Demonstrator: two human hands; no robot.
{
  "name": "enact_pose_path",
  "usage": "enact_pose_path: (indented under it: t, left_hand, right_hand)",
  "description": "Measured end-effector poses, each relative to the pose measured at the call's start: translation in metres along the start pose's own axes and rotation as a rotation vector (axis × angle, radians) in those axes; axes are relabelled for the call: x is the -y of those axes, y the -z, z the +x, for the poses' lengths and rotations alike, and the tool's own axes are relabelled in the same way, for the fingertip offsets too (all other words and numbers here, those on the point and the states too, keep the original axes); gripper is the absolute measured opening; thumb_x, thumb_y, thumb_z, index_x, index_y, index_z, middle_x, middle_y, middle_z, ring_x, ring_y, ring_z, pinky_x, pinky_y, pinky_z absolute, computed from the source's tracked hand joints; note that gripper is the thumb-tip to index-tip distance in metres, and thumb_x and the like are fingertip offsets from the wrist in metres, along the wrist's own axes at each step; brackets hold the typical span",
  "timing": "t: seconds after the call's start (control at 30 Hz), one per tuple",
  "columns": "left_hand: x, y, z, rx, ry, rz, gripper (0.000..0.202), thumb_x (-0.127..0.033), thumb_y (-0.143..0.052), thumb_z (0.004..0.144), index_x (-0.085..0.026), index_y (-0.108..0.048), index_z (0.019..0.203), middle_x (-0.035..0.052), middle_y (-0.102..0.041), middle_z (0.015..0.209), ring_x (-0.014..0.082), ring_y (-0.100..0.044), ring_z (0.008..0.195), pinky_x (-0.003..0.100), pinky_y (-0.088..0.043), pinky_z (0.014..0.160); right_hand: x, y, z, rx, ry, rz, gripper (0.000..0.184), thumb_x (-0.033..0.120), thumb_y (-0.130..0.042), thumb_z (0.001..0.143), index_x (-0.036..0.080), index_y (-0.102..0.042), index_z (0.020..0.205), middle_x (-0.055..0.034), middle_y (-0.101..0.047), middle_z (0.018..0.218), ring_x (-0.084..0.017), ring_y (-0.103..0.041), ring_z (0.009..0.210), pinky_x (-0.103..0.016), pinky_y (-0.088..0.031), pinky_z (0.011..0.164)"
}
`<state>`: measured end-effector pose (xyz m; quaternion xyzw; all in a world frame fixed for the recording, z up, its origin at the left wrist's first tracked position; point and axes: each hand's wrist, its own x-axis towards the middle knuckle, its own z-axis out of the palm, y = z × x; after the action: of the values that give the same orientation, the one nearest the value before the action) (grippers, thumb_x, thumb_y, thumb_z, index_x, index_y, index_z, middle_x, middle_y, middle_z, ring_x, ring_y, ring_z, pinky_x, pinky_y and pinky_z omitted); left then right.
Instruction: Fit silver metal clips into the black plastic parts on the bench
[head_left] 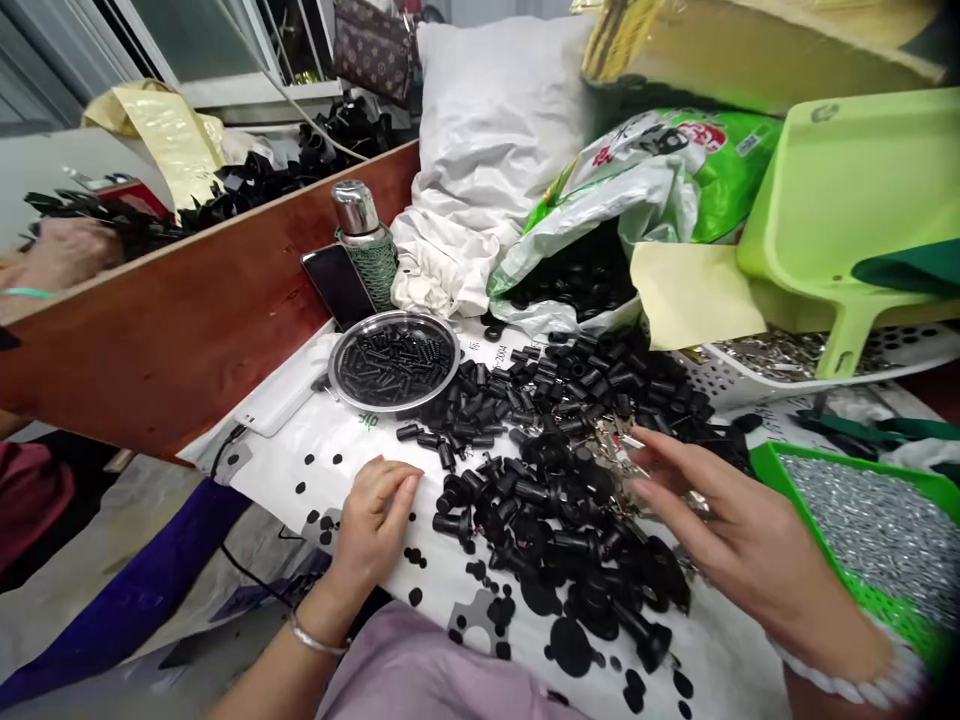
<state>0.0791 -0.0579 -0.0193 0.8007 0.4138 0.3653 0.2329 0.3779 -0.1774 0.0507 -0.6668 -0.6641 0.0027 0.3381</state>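
Black bushings, apparently, in steel dish

Left hand, right hand, black parts

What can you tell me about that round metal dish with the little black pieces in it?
The round metal dish is shallow and shiny, with a raised, rolled rim, and looks like polished steel. It lies flat on a white printed sheet, filled with many small black cylinders lying at mixed angles. Loose black pieces sit against the outside of its right edge.
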Motion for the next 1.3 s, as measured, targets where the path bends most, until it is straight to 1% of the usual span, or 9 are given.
enact_pose_path:
  t: [0.1,0.27,0.4,0.53,0.6,0.8,1.03,1.17,1.3]
  left_hand:
    - [0.002,0.001,0.000,0.027,-0.017,-0.017,0.014,-0.021,-0.047,0.088,-0.022,-0.061,0.090,0.0027,-0.066,0.090,0.0174,-0.059,0.089,0.044,-0.034,0.101]
    - [0.010,0.002,0.000,0.075,-0.070,-0.012,0.016,-0.019,-0.048,0.086,-0.025,-0.060,0.095,0.0021,-0.066,0.093,0.0187,-0.059,0.091,0.046,-0.034,0.101]
    - [0.011,0.002,0.008,0.168,-0.085,0.018,0.017,-0.023,-0.048,0.086,-0.026,-0.060,0.097,0.0019,-0.066,0.095,0.0204,-0.059,0.092,0.048,-0.030,0.102]
    - [0.009,0.002,0.018,0.268,-0.084,0.025,0.016,-0.026,-0.047,0.087,-0.026,-0.059,0.098,0.0008,-0.065,0.097,0.0196,-0.058,0.095,0.048,-0.027,0.103]
    - [0.010,0.001,0.021,0.289,-0.086,0.029,0.016,-0.026,-0.048,0.087,-0.027,-0.059,0.099,0.0000,-0.065,0.098,0.0193,-0.058,0.095,0.047,-0.026,0.103]
    - [0.009,-0.010,0.028,0.275,-0.109,0.015,0.016,-0.024,-0.047,0.088,-0.026,-0.060,0.096,-0.0007,-0.067,0.095,0.0187,-0.059,0.094,0.045,-0.027,0.103]
    - [-0.001,-0.017,0.039,0.299,-0.061,0.036,0.017,-0.024,-0.045,0.089,-0.025,-0.062,0.094,0.0006,-0.067,0.095,0.0186,-0.059,0.093,0.045,-0.027,0.101]
    - [-0.004,-0.019,0.042,0.290,-0.053,0.047,0.018,-0.026,-0.045,0.089,-0.024,-0.061,0.096,0.0017,-0.067,0.098,0.0193,-0.058,0.095,0.046,-0.029,0.100]
    - [-0.001,-0.019,0.040,0.272,-0.063,0.013,0.019,-0.026,-0.044,0.089,-0.024,-0.062,0.095,0.0018,-0.067,0.097,0.0189,-0.059,0.095,0.046,-0.030,0.101]
  right_hand:
    - [-0.007,0.000,-0.001,-0.062,-0.043,0.004,0.039,0.029,-0.054,0.085,0.024,-0.049,0.123,-0.0057,-0.063,0.097,-0.018,-0.062,0.077,-0.034,-0.052,0.071]
    - [-0.010,-0.001,0.002,-0.058,-0.099,-0.007,0.036,0.025,-0.053,0.086,0.023,-0.049,0.122,-0.0065,-0.064,0.099,-0.018,-0.063,0.078,-0.034,-0.053,0.071]
    - [-0.011,-0.001,0.006,-0.033,-0.123,-0.037,0.034,0.024,-0.053,0.086,0.020,-0.051,0.120,-0.0079,-0.063,0.104,-0.017,-0.063,0.079,-0.032,-0.053,0.073]
    - [-0.016,-0.001,0.006,-0.049,-0.119,-0.017,0.032,0.024,-0.052,0.087,0.019,-0.052,0.118,-0.0071,-0.064,0.099,-0.015,-0.063,0.077,-0.030,-0.053,0.071]
    - [-0.020,-0.001,0.004,-0.054,-0.115,-0.012,0.032,0.023,-0.052,0.087,0.018,-0.052,0.118,-0.0066,-0.064,0.097,-0.014,-0.062,0.076,-0.028,-0.052,0.070]
    - [-0.029,0.003,0.001,-0.055,-0.110,0.015,0.036,0.020,-0.053,0.086,0.020,-0.049,0.122,-0.0061,-0.064,0.099,-0.014,-0.062,0.079,-0.027,-0.051,0.073]
    - [-0.022,0.012,-0.002,-0.009,-0.113,0.006,0.037,0.024,-0.050,0.088,0.025,-0.047,0.125,-0.0043,-0.064,0.098,-0.015,-0.063,0.078,-0.027,-0.052,0.068]
    - [-0.023,0.010,-0.002,-0.016,-0.113,-0.002,0.035,0.025,-0.050,0.088,0.024,-0.048,0.123,-0.0046,-0.064,0.098,-0.015,-0.062,0.077,-0.027,-0.051,0.067]
    - [-0.024,0.007,0.000,-0.030,-0.110,-0.044,0.034,0.024,-0.052,0.086,0.023,-0.050,0.120,-0.0039,-0.064,0.096,-0.014,-0.063,0.077,-0.027,-0.051,0.069]
